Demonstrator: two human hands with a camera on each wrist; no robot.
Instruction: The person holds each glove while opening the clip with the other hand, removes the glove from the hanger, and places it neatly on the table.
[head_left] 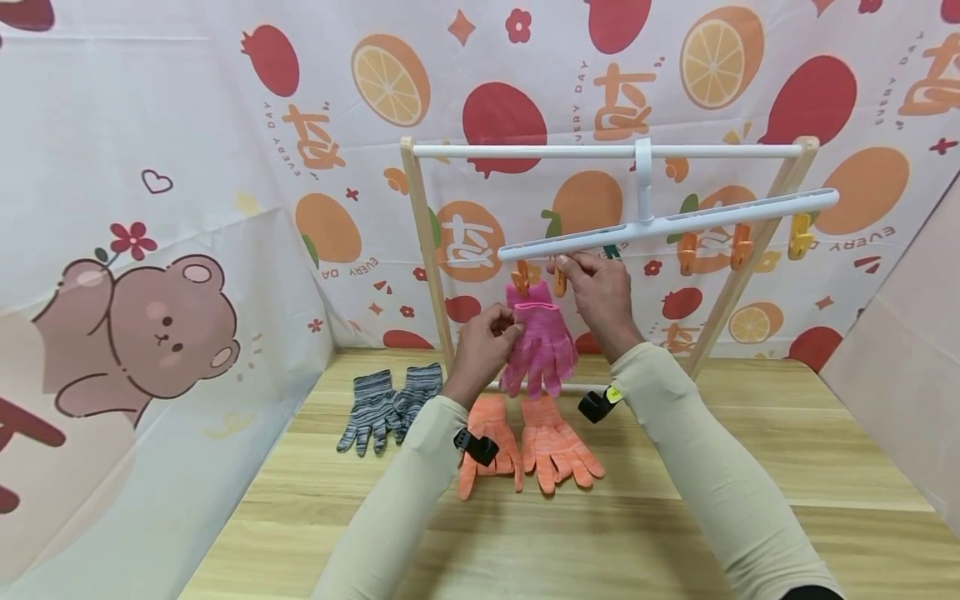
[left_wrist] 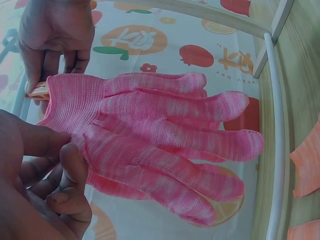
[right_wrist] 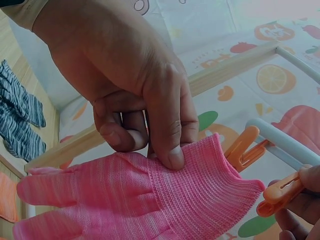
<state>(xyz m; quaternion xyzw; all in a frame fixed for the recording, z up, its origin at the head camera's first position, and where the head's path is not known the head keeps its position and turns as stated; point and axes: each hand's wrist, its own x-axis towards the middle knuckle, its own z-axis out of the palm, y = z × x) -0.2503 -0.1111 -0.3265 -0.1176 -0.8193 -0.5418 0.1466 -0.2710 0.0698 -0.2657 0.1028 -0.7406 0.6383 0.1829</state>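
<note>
My left hand (head_left: 483, 346) pinches the cuff of a pink knitted glove (left_wrist: 150, 115) between thumb and fingers; its fingers hang down. Behind this glove shows more pink knit, with an orange clothespin (right_wrist: 243, 150) at its top edge. My right hand (head_left: 600, 296) pinches another orange clothespin (right_wrist: 283, 194) right at the corner of the front cuff. Both pins are under the low left end of a pale blue hanger (head_left: 570, 244), which tilts up to the right. In the left wrist view, the right hand's fingers partly hide its pin.
The hanger hooks on the white bar (head_left: 525, 152) of a wooden-legged rack. Orange clothespins (head_left: 741, 246) and a yellow one (head_left: 799, 237) hang on its right half. Orange gloves (head_left: 558, 446) lie on the table before the rack, grey striped gloves (head_left: 372, 410) to the left.
</note>
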